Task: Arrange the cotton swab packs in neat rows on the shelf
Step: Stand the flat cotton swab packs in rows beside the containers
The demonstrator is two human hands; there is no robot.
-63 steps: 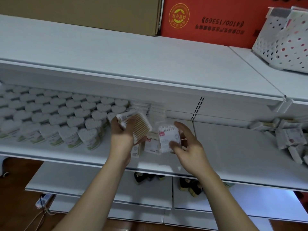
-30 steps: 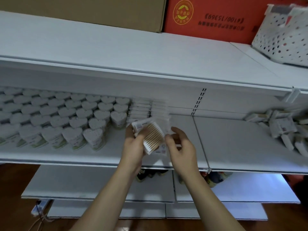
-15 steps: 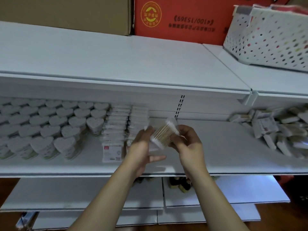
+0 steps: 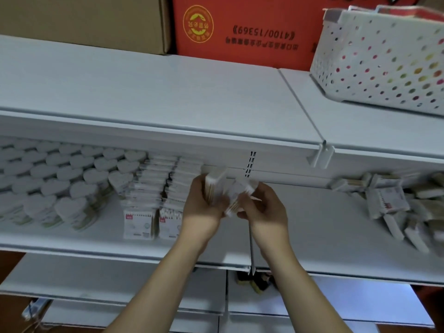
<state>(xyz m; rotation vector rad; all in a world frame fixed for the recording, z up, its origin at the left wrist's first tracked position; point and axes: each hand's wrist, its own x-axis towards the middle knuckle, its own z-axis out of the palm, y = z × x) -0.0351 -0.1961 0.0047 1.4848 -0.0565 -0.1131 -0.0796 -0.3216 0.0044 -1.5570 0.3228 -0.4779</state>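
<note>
Left hand [image 4: 204, 205] grips a clear rectangular pack of wooden-stick cotton swabs [image 4: 214, 188], held on edge above the white metal shelf [image 4: 312, 227]. Right hand [image 4: 263, 207] pinches a second, blurred swab pack [image 4: 240, 193], tilted, just beside the first. Both sit right of two tidy rows of upright white swab packs [image 4: 156, 188]. Heart-shaped white tubs [image 4: 72, 179] fill the shelf's left part. Loose heap of packs [image 4: 394, 207] lies at far right, well apart.

Two bare forearms in view; no sleeves visible. Left hand [image 4: 204, 207] and right hand [image 4: 266, 210] bare: no gloves, rings, watch visible.
</note>
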